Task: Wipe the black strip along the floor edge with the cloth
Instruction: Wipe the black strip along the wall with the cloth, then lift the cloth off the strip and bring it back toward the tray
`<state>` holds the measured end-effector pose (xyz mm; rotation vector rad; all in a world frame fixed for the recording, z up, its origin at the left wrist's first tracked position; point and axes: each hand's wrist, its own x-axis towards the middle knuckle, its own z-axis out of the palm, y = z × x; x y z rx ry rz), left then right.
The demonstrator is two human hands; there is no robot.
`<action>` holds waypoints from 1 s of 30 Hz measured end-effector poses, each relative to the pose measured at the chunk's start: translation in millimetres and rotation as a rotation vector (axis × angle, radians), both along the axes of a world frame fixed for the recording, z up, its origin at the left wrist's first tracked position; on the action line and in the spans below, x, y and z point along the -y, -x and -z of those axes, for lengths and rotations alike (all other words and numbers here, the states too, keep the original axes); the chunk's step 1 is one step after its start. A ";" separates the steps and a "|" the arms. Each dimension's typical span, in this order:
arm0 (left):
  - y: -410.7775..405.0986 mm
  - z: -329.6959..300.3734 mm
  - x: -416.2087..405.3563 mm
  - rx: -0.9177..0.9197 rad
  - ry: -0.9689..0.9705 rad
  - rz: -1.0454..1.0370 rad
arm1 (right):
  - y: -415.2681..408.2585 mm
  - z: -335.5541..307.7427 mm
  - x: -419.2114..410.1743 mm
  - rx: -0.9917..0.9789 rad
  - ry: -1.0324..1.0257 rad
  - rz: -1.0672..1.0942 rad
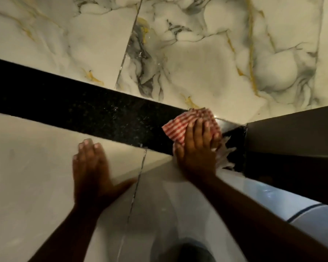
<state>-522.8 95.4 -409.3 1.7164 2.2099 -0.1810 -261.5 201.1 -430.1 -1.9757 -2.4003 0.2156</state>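
A black speckled strip (83,108) runs diagonally across the floor from the left edge down to the right. A red-and-white striped cloth (180,125) lies on the strip's right end. My right hand (195,148) presses flat on the cloth, fingers spread over it. My left hand (91,167) rests flat on the plain pale tile just below the strip, fingers together, holding nothing. Small wet specks show on the strip left of the cloth.
Marbled white tiles with grey and gold veins (197,53) lie beyond the strip. A grey wall or door frame (292,133) stands at the right, close to the cloth. Pale tile (27,167) with a grout line (138,182) lies on the near side.
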 end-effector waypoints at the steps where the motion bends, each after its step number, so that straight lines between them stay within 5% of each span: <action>1: -6.6 4.0 1.0 0.022 0.022 0.042 | -13.9 1.1 -10.0 0.017 -0.018 -0.012; 7: -18.3 4.7 -2.1 -0.027 0.006 0.286 | -7.5 -4.4 -21.5 0.015 0.043 0.562; 11: -18.6 -14.9 -13.4 -0.004 0.120 0.289 | -14.4 -28.3 -27.1 -0.084 0.146 0.567; 16: -46.1 -69.4 -8.2 -0.003 0.118 0.309 | -14.7 -99.8 27.3 -0.573 0.167 0.515; 20: -53.9 -163.2 19.4 -0.041 0.182 0.301 | -5.1 -191.9 85.2 -0.926 0.442 0.799; 25: -78.1 -295.5 51.4 -0.033 0.360 0.272 | -23.3 -339.4 126.4 -1.220 0.425 0.841; 30: -152.6 -392.3 69.9 0.079 0.313 0.420 | -91.0 -451.0 168.0 -1.161 0.266 0.828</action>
